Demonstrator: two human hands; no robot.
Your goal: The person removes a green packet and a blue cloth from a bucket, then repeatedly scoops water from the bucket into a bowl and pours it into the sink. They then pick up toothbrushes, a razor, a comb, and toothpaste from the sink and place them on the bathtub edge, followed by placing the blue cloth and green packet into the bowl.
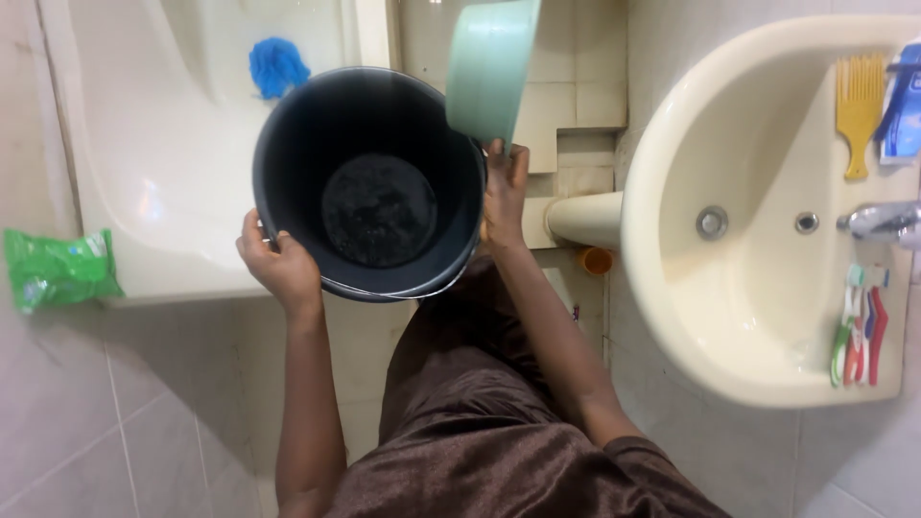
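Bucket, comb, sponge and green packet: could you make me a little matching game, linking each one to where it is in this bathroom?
Things:
1. black bucket
2. yellow comb
3. blue sponge
4. green packet

Places:
A. on the corner ledge of the bathtub
B. held up between the left hand and the right hand
C. inside the bathtub
D. on the rim of the sink, near the tap

Pairs: 1-B, 2-D, 3-C, 4-A
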